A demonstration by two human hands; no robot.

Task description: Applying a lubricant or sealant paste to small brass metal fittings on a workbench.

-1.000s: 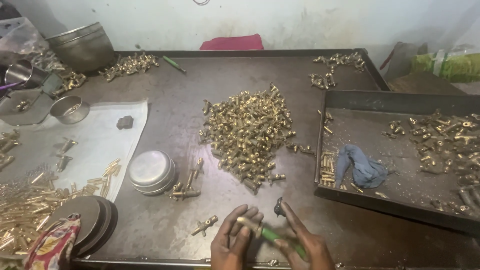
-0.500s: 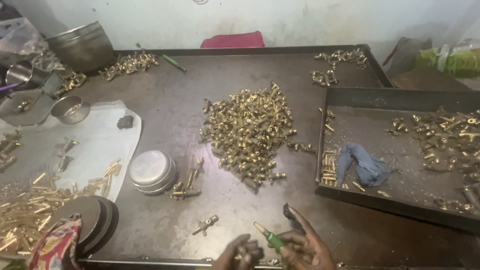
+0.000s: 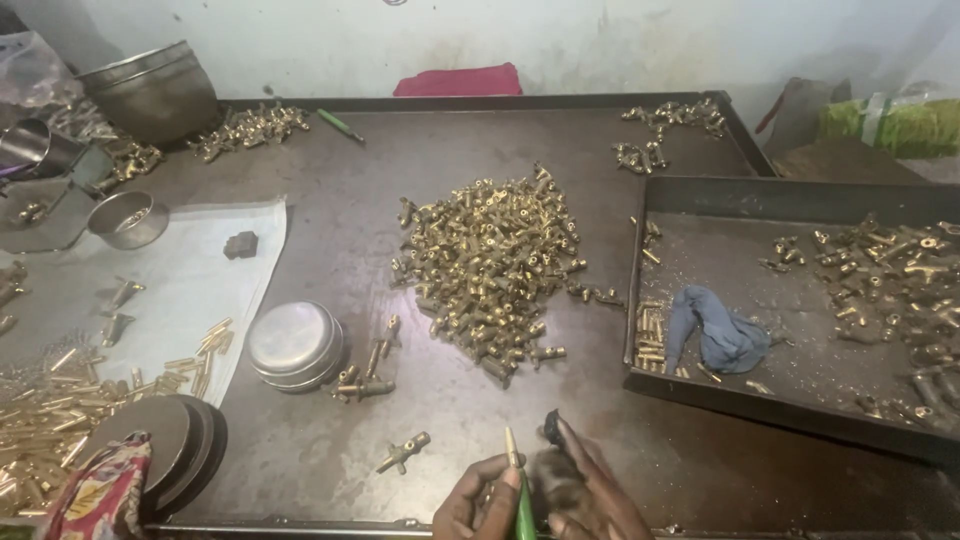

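We look down on a wide, dark brown metal worktable [image 3: 330,180] with a raised rim, its surface scuffed and dusty. Behind it runs a pale, whitewashed wall [image 3: 600,40] — stained and smudged in places. The light is soft and even — no hard shadows fall across the tabletop.

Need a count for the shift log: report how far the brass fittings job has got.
Looks done: assembled fittings in the dark tray. In hand: left hand holds a green-handled tool; right hand beside it, blurred. Left: the big brass pile mid-table, seemingly most of the work.
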